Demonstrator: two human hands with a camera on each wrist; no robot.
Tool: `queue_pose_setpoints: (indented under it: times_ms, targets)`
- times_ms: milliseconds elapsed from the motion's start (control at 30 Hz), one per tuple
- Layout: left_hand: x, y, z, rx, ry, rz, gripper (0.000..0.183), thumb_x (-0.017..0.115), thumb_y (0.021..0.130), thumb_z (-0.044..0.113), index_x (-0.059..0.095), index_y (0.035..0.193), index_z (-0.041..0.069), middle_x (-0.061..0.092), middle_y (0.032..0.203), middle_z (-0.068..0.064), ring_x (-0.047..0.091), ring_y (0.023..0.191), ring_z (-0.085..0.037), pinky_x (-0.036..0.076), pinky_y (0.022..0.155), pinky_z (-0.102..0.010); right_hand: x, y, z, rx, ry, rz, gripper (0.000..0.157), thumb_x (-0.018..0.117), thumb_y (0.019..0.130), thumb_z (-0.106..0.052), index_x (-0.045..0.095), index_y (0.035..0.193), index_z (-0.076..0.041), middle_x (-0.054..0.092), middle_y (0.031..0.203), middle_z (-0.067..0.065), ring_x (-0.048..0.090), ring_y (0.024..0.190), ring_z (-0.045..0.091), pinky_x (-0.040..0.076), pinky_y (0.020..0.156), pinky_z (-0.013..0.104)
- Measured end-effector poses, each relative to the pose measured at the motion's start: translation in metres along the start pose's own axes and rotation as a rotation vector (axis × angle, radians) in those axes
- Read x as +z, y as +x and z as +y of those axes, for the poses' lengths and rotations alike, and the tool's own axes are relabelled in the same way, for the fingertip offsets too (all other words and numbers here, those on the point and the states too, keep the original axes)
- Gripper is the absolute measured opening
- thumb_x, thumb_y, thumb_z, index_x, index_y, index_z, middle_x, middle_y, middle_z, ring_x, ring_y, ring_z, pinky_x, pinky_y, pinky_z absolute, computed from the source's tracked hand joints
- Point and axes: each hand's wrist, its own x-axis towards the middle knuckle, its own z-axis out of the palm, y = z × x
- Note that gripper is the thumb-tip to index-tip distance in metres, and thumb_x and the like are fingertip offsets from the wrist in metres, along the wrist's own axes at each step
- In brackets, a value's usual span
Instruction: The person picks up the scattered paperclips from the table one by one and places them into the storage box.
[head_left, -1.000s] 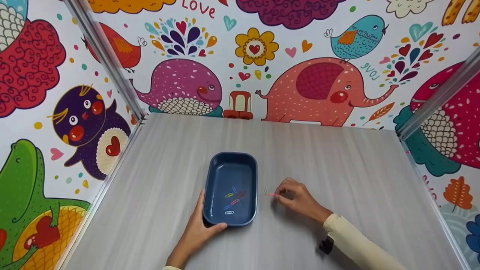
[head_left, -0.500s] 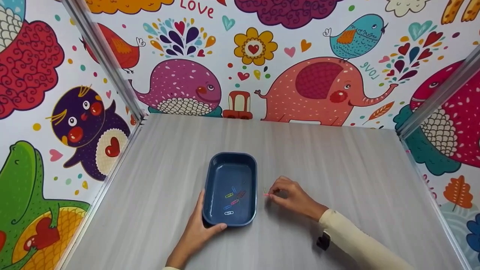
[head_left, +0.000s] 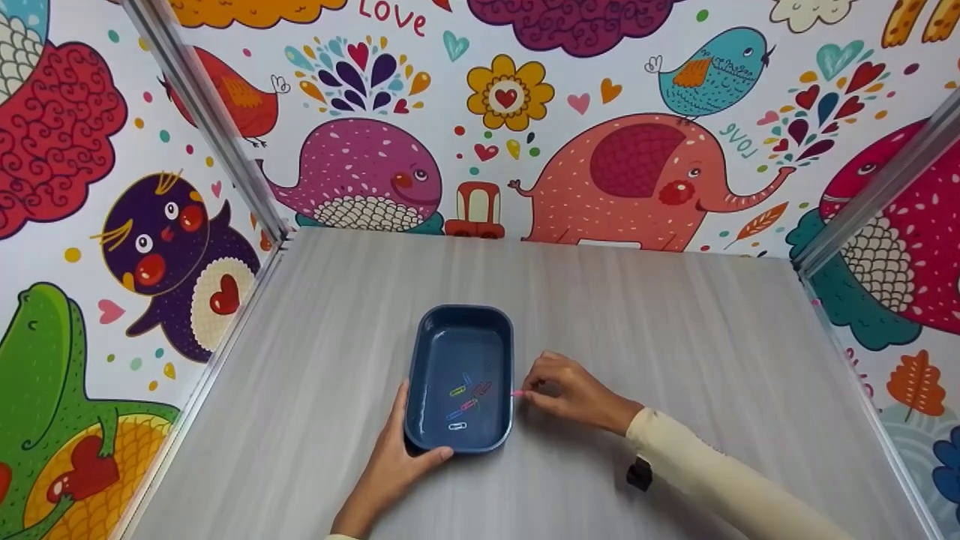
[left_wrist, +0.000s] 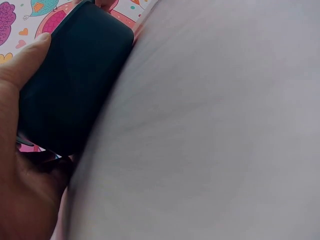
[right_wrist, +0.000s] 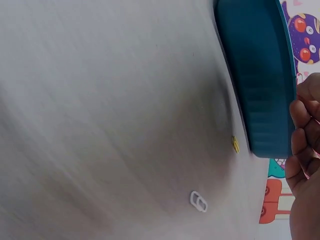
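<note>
A dark blue tray [head_left: 495, 442] stands on the table with several coloured paper clips in its near half, among them a yellow paper clip [head_left: 458, 391] and a white paper clip [head_left: 457, 426]. My left hand [head_left: 397, 454] grips the tray's near left corner, thumb along the near rim and fingers on the left side. Between thumb and forefinger, my right hand [head_left: 566, 390] pinches a pink paper clip [head_left: 517, 393] right at the tray's right rim. In the right wrist view, another yellow paper clip [right_wrist: 235, 144] lies on the table close to the tray, and another white paper clip [right_wrist: 198, 201] lies further off.
The wood-grain table [head_left: 660, 330] spreads around the tray. Walls with cartoon animals [head_left: 622, 180] border it at the back and both sides, joined by metal corner posts [head_left: 210, 127]. A black device [head_left: 639, 474] hangs below the right sleeve.
My right hand has moved left with the pink paper clip, from beside the tray to its right rim. The yellow clip on the table is now hidden in the head view. My left hand stays put.
</note>
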Motion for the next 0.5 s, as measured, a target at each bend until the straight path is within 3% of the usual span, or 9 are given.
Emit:
queue_pose_setpoints:
  times_ms: [300,500]
  targets:
    - [0.000,0.001,0.001,-0.026,-0.015,-0.005,0.130,0.098,0.085,0.034,0.009,0.178,0.010,0.014,0.183,-0.022,0.019,0.167,-0.045,0.014,0.132,-0.065,-0.002,0.015,-0.010,0.048,-0.037,-0.091,0.006,0.081,0.100,-0.009,0.081,0.102,-0.015,0.074,0.097,-0.006,0.062,0.094,0.014,0.060,0.081,0.038]
    - [0.000,0.001,0.000,-0.020,-0.019,-0.002,0.130,0.098,0.085,0.034,0.010,0.178,0.011,0.015,0.183,-0.020,0.019,0.166,-0.043,0.014,0.132,-0.064,-0.001,0.023,-0.014,0.045,-0.056,-0.145,0.008,0.082,0.099,-0.008,0.081,0.103,-0.016,0.073,0.098,-0.005,0.063,0.094,0.017,0.059,0.083,0.033]
